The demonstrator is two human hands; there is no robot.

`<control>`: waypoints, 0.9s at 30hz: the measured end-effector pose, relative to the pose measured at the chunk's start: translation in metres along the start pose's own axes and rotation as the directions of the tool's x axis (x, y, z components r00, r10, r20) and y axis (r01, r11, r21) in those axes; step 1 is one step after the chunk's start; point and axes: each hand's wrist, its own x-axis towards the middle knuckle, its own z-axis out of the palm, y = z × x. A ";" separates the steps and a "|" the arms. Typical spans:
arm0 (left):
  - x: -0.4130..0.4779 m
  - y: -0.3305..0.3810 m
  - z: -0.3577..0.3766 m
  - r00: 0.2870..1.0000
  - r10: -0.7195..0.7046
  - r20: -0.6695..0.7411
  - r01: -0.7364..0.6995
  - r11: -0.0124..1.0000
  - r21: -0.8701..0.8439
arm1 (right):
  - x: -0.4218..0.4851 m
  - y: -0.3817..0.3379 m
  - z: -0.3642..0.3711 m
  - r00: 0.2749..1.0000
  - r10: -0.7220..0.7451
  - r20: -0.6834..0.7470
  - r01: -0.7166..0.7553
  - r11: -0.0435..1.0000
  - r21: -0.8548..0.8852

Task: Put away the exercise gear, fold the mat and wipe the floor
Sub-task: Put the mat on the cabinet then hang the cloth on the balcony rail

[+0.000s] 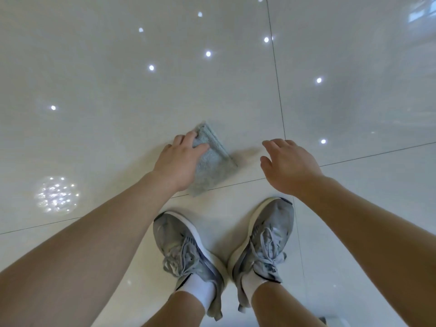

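The person bends low over the glossy tiled floor [113, 95]. Their left hand [179, 159] grips a folded grey-blue cloth [213, 162], fingers curled over its far edge, thumb on top; the cloth lies flat on the floor across a tile seam. The right hand [289, 166] is apart to the side, fingers loosely spread, holding nothing. Grey sneakers [186, 246] stand just behind.

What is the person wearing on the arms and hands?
The left hand and the right hand are bare, without gloves or visible rings. The left forearm and the right forearm are uncovered as far as the picture reaches: no sleeve, watch or bracelet.
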 end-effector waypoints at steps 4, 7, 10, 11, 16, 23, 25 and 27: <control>0.010 -0.001 0.007 0.992 0.006 -0.125 -0.008 1.000 -0.017 | 0.002 0.003 0.006 1.000 0.010 0.012 -0.010 1.000 0.005; 0.014 0.003 0.004 0.989 -0.019 -0.144 0.010 0.998 -0.060 | 0.002 0.006 0.006 1.000 0.019 0.009 -0.019 1.000 0.010; 0.016 0.008 -0.002 0.992 -0.037 -0.122 0.030 0.998 -0.061 | 0.002 0.007 0.001 1.000 0.028 0.003 -0.028 0.999 0.018; 0.016 0.008 -0.004 0.992 -0.039 -0.117 0.033 0.998 -0.060 | 0.001 0.007 0.000 1.000 0.029 0.000 -0.029 0.999 0.022; 0.004 0.009 -0.013 0.980 -0.033 -0.196 0.027 0.999 -0.034 | -0.008 0.004 -0.008 0.999 0.033 -0.013 -0.032 0.999 0.039; -0.022 0.014 -0.040 0.968 -0.005 -0.252 0.000 1.000 -0.020 | -0.031 0.002 -0.030 0.997 0.031 -0.067 -0.027 0.998 0.050; -0.029 0.018 -0.051 0.968 -0.011 -0.252 0.003 0.999 -0.032 | -0.039 0.002 -0.039 0.996 0.036 -0.081 -0.031 0.998 0.060; -0.038 0.025 -0.064 0.966 -0.002 -0.259 -0.007 0.999 -0.034 | -0.051 0.001 -0.050 0.995 0.033 -0.094 -0.027 0.997 0.071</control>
